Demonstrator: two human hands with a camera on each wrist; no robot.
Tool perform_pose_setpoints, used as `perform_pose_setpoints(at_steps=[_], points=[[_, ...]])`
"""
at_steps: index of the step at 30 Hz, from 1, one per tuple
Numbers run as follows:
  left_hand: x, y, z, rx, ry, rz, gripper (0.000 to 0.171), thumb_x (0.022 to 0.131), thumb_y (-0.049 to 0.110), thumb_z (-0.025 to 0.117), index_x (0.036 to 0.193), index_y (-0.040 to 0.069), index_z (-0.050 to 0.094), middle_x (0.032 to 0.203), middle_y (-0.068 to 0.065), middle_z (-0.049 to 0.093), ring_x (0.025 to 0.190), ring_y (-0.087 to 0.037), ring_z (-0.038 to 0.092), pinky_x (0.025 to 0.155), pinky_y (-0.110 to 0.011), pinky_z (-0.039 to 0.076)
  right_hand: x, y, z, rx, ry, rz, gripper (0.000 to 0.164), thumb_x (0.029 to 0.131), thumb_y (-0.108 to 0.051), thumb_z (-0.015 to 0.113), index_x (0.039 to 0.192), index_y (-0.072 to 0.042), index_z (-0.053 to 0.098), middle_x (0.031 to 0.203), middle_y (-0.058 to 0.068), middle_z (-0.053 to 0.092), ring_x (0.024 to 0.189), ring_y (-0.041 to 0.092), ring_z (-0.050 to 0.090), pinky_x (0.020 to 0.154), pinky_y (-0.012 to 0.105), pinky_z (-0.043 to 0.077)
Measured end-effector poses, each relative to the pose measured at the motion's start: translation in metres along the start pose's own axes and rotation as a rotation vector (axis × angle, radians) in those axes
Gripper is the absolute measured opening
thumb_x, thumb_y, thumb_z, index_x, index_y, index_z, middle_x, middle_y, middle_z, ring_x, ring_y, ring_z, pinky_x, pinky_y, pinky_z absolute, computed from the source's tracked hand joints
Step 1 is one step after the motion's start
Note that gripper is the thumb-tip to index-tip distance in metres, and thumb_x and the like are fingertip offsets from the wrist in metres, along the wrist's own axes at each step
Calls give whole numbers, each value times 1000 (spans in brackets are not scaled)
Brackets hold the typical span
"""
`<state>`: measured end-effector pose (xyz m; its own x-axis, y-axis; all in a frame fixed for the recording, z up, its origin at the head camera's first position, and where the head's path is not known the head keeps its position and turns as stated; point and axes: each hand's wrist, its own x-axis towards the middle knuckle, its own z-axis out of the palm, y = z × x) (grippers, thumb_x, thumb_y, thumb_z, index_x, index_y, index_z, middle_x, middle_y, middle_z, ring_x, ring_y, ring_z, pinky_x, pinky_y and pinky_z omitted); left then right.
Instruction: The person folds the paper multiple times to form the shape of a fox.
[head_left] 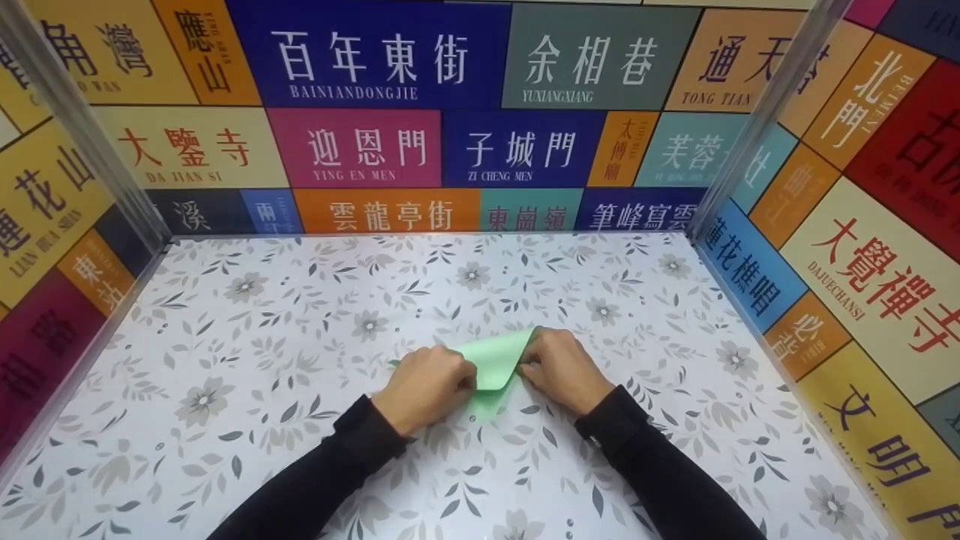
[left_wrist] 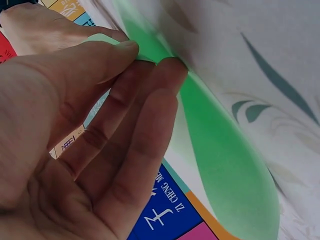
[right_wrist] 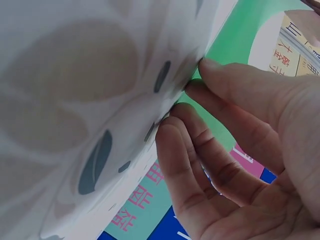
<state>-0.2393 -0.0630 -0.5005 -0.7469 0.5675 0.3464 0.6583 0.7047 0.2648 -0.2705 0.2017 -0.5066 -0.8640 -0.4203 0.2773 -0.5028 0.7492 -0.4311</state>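
A sheet of light green paper (head_left: 491, 364) lies near the middle of the table, bent over on itself, with a lower corner showing beneath the raised part. On its left side my left hand (head_left: 429, 386) pinches the paper between thumb and fingertips. My right hand (head_left: 564, 371) pinches the right side, close to the raised upper corner. In the left wrist view, a loop of green paper (left_wrist: 230, 165) curves out past the left fingers (left_wrist: 145, 140). The right wrist view has the right thumb (right_wrist: 240, 82) and forefinger meeting at the edge of the green paper (right_wrist: 240, 45).
A white tabletop (head_left: 300, 450) with a grey flower and leaf pattern spreads beneath both hands. Panels of coloured blocks with Chinese lettering (head_left: 367, 146) stand at the back and both sides. Clear corner posts (head_left: 757, 127) join these panels.
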Motion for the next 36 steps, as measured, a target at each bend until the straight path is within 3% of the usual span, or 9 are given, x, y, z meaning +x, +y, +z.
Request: perform_pose_setpoints(at_steps=[10, 22, 31, 36], points=[[-2, 5, -4, 7, -33, 37, 12, 89, 8, 92, 84, 18, 88, 83, -1, 84, 69, -24, 76, 62, -41, 65, -3, -1, -1, -23, 17, 32, 20, 87, 3, 90, 80, -16, 90, 82, 0, 74, 76, 14, 63, 73, 37, 60], [-4, 8, 3, 192, 12, 191, 15, 88, 11, 95, 81, 20, 86, 84, 3, 74, 74, -20, 74, 59, -37, 63, -2, -1, 1, -44, 8, 68, 16, 88, -1, 91, 79, -15, 90, 81, 1, 72, 74, 15, 62, 71, 39, 61], [-4, 6, 2, 205, 26, 278, 20, 88, 3, 90, 78, 19, 83, 80, 5, 75, 66, -17, 72, 59, -34, 64, -2, 0, 1, -22, 5, 71, 15, 89, 1, 90, 81, -12, 90, 83, 1, 74, 75, 14, 64, 72, 38, 61], [-3, 1, 0, 155, -18, 289, 14, 91, 8, 92, 84, 19, 88, 84, 4, 79, 69, -17, 75, 65, -34, 67, -2, 1, 1, -12, 2, 55, 15, 88, 2, 88, 80, -12, 89, 81, 1, 73, 73, 13, 61, 70, 36, 59]])
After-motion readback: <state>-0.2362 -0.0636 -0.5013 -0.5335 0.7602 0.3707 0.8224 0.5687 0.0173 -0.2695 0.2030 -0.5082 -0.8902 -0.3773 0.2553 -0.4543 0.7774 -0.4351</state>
